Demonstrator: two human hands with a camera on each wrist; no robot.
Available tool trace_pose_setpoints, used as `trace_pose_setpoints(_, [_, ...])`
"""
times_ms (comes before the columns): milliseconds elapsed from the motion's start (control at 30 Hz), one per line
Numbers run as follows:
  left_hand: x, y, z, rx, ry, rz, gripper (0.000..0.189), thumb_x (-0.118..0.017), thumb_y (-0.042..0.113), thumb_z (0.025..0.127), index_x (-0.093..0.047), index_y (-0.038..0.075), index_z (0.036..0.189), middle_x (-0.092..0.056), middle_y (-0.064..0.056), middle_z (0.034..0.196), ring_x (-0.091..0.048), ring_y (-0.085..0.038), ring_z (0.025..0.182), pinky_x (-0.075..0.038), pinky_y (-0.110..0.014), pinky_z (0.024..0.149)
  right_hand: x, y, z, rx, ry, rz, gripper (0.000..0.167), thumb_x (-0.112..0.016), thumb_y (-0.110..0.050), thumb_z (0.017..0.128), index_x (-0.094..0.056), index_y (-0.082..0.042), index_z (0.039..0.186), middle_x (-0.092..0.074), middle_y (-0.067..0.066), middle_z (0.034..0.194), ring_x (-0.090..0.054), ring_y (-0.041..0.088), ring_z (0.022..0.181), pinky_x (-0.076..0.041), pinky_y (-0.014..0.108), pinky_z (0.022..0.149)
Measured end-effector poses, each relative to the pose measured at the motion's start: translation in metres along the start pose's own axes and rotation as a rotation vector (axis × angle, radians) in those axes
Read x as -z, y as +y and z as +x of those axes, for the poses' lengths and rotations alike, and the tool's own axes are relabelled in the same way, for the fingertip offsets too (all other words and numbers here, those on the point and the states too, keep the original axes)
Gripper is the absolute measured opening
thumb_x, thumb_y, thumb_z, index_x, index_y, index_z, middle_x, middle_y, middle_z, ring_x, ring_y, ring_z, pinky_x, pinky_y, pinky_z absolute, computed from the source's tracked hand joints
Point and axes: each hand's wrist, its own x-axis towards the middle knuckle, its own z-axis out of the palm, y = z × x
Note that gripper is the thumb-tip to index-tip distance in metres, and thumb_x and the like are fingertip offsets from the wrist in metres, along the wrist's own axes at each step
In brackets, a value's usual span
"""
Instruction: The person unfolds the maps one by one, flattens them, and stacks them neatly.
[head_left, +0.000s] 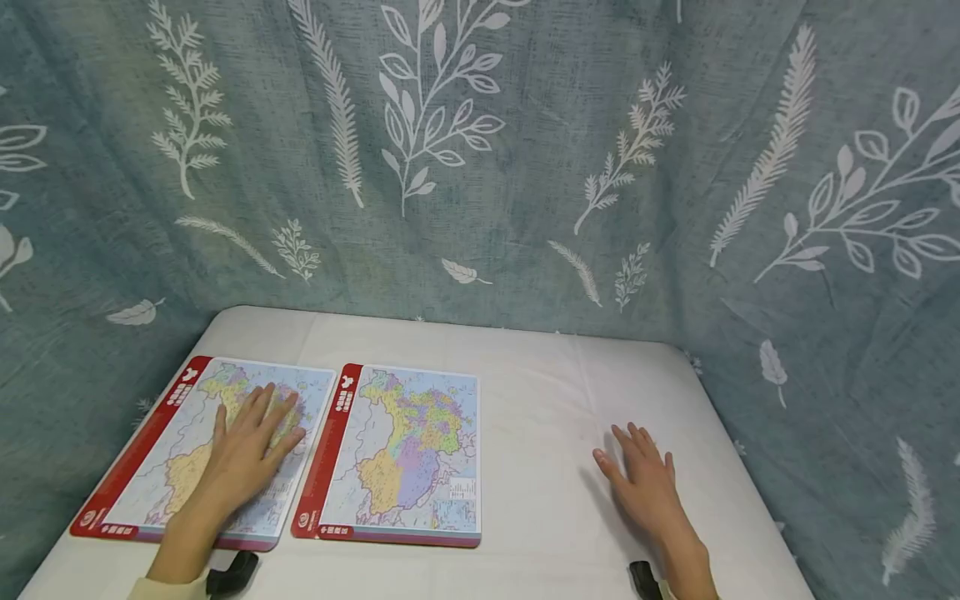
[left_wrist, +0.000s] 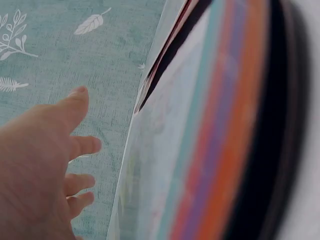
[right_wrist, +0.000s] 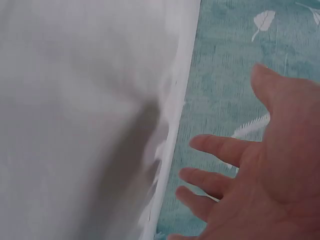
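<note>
Two flat map boards with red left borders lie side by side on the white table. Over the left map board (head_left: 183,471) is my left hand (head_left: 243,454), its fingers spread and holding nothing. It covers part of the printed map. In the left wrist view, that board's edge (left_wrist: 205,165) shows layered bands of teal, red, purple, orange and black. The right map board (head_left: 416,450) lies close beside the first, untouched. Off to the right, my right hand (head_left: 647,483) is above the bare cloth with fingers extended and apart, casting a shadow below it.
White cloth covers the table (head_left: 532,467), which has rounded far corners. A blue-green curtain (head_left: 510,167) with white leaf prints hangs behind the table and along both sides. Dark wrist devices show at the left wrist (head_left: 234,573) and right wrist (head_left: 643,579).
</note>
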Motion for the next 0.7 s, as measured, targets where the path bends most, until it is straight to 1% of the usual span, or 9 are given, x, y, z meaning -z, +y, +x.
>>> trace_pose_setpoints(133, [-0.002,0.003,0.0,-0.002,-0.006,-0.013,0.065,-0.066,0.044,0.101,-0.052,0.01,0.154,-0.036,-0.032,0.163,-0.027,-0.052,0.153,0.0,-0.078,0.119,-0.004,-0.012,-0.001,0.009,-0.025,-0.004,0.074,-0.056,-0.053,0.105,-0.045,0.0,0.156,-0.03,0.033,0.166,-0.022,0.054,0.155,-0.009,0.08,0.117])
trace_pose_setpoints(267, [-0.004,0.006,0.0,-0.003,-0.015,-0.021,0.064,-0.069,0.042,0.099,-0.054,0.009,0.152,-0.036,-0.032,0.163,-0.027,-0.052,0.153,-0.001,-0.077,0.12,-0.01,-0.024,-0.004,0.025,-0.043,-0.004,0.071,-0.057,-0.051,0.105,-0.049,0.0,0.154,-0.031,0.033,0.165,-0.023,0.055,0.154,-0.011,0.081,0.117])
trace_pose_setpoints(400, [-0.007,0.008,0.0,-0.005,-0.033,-0.032,0.063,-0.069,0.042,0.099,-0.056,0.007,0.15,-0.036,-0.03,0.164,-0.027,-0.051,0.154,-0.003,-0.076,0.121,-0.015,-0.036,-0.007,0.03,-0.063,0.002,0.068,-0.057,-0.051,0.106,-0.052,-0.001,0.152,-0.032,0.032,0.165,-0.024,0.053,0.155,-0.011,0.079,0.118])
trace_pose_setpoints(700, [-0.011,0.015,0.0,-0.006,-0.043,-0.047,0.057,-0.071,0.04,0.097,-0.063,0.005,0.143,-0.039,-0.029,0.163,-0.025,-0.048,0.156,-0.004,-0.076,0.121,-0.03,-0.065,-0.013,0.054,-0.107,0.045,0.069,-0.054,-0.053,0.107,-0.051,-0.003,0.154,-0.029,0.031,0.168,-0.024,0.052,0.156,-0.019,0.073,0.12])
